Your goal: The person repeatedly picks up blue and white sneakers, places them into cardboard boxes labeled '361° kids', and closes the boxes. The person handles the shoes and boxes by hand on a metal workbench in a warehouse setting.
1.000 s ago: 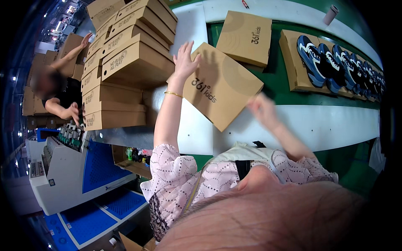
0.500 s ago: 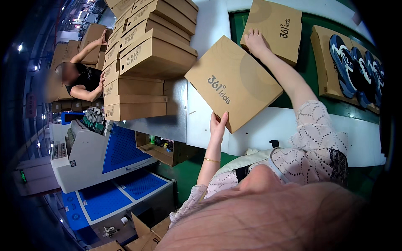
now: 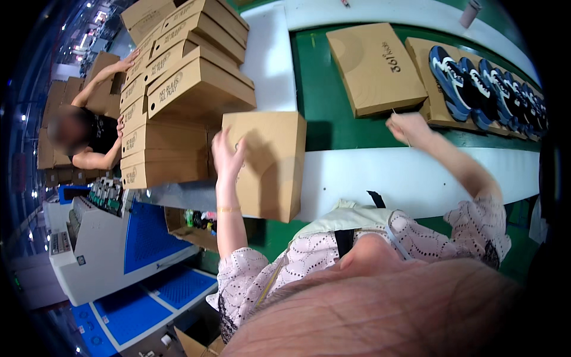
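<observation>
- Brown corrugated card everywhere: the closed shoe box [image 3: 264,163] under my left hand [image 3: 229,156] is plain, matte and flat-sided, with crisp folded edges.
- It lies on the white table [image 3: 380,175], at the table's near edge, its left side just beside the stack of boxes [image 3: 178,101].
- Left grip: fingers spread, palm flat on the lid's left part. Pressing or steadying, not closed around anything.
- Right hand [image 3: 407,126]: fingers curled loosely over the green belt [image 3: 321,89], near the front corner of the flat box [image 3: 375,68]. A thin pale strand shows at the fingers; I cannot tell if it is pinched or only touching.
- Progress, as I judge it: this box looks closed and brought up to the stack, but is not yet on top of it. The flat box on the belt is untouched by me.
- Further right, a row of blue-and-white sneakers [image 3: 476,89] lies on an open card tray [image 3: 437,107]; smooth, glossy uppers against dull card. Those look unboxed.
- Stack: same card, printed sides, tiers slightly skewed.
- A co-worker's hand [image 3: 128,61] rests on the stack's far left side.
</observation>
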The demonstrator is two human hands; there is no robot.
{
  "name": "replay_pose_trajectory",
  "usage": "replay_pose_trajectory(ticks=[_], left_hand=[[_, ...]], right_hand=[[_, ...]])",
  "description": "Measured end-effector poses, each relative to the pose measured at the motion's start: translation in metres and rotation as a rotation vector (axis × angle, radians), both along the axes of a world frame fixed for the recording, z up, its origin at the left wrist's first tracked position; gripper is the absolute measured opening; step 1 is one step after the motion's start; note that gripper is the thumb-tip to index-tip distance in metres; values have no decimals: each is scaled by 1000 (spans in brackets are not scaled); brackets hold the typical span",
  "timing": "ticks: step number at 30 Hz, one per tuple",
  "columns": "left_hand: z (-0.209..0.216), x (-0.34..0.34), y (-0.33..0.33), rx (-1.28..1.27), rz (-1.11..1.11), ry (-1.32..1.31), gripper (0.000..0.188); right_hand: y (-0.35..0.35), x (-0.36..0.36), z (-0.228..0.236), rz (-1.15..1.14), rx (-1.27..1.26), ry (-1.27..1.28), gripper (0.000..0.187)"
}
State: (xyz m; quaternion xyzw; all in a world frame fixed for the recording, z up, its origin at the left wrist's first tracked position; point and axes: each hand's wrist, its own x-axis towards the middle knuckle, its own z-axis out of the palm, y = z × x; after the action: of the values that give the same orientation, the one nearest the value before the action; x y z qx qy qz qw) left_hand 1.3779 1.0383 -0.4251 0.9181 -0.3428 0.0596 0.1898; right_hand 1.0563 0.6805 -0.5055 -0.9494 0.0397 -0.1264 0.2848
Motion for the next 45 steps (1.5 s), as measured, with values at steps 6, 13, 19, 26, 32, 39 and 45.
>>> replay_pose_trajectory(ticks=[6,13,19,26,32,39,45], left_hand=[[-38,21,-278,-21,-638,-108,59],[-157,51,-445,213,-386,-56,75],[-142,60,-405,490,-349,101,65],[-78,14,-250,819,-475,570,65],[-55,-34,-240,303,-802,417,61],[-155,20,-263,132,-271,427,93],[-157,-67,-245,206,-281,485,75]], right_hand=[[68,-15,-81,-691,934,51,34],[67,34,-95,-891,1230,-164,43],[58,46,-118,-981,777,-49,56],[-75,54,-101,-952,-19,-309,58],[-43,43,-58,-1145,60,-178,45],[45,60,-109,-1104,521,72,60],[-30,25,-112,-1054,227,-38,53]])
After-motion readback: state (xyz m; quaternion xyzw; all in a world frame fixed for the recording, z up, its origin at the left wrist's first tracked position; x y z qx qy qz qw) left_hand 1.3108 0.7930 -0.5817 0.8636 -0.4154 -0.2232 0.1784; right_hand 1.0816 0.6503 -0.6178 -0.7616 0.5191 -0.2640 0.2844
